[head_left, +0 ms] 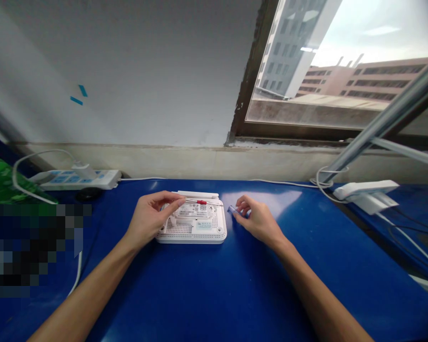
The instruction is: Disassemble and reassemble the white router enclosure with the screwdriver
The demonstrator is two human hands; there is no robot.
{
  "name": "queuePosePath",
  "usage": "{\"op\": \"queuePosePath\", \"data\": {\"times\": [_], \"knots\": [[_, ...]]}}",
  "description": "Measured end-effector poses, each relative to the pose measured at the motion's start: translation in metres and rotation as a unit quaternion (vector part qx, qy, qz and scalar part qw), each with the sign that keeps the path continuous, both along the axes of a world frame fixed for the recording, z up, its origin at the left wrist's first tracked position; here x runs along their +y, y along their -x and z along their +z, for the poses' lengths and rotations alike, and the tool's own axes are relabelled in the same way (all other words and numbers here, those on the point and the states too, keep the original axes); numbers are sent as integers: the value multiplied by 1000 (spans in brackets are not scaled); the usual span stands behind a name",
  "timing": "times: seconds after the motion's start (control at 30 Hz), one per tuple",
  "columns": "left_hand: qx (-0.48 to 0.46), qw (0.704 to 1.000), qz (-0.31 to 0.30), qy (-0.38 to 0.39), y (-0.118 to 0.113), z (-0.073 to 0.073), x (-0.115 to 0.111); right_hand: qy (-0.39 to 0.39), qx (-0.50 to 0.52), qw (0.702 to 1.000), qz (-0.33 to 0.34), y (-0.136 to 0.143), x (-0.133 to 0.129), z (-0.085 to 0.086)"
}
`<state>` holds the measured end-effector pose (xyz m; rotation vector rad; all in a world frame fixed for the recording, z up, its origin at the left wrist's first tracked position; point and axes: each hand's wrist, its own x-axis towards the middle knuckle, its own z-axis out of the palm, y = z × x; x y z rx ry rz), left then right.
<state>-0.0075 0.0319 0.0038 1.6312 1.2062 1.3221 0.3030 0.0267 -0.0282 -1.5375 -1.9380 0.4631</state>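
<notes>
A white router [209,232] lies on the blue table with its vented, labelled underside facing up. Over its far half, my left hand [153,213] pinches one end of a thin metal screwdriver shaft [201,202] with a red collar in the middle. The shaft's other end points right, toward my right hand [255,216]. Between the fingers of that hand is a translucent blue screwdriver handle [232,209], partly hidden by them. Handle and shaft are apart, with a small gap between them.
A white power strip [109,179] with a plugged-in adapter stands at the back left, beside a green bag [0,178] and a black round object [89,194]. Another white power strip [367,190] hangs by a metal pole [356,135] on the right. Cables run along the wall.
</notes>
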Motion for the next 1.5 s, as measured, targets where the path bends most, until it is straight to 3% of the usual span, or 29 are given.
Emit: {"op": "queuePosePath", "data": {"times": [0.1,0.23,0.37,0.77,1.1,1.5], "knots": [[-47,999,6,26,-1,-2,1,4,70,997,-11,-6,3,5],[-91,995,6,43,-2,-6,3,13,201,978,62,-9,1,21],[-111,993,2,46,-1,-7,3,42,264,957,116,-4,-7,33],[-111,993,-14,37,-8,-5,-2,47,291,944,150,8,-15,34],[18,999,-46,21,-16,-2,-11,12,359,917,175,24,-18,31],[64,994,-89,5,-16,-1,-14,-19,385,908,167,38,-21,27]]}}
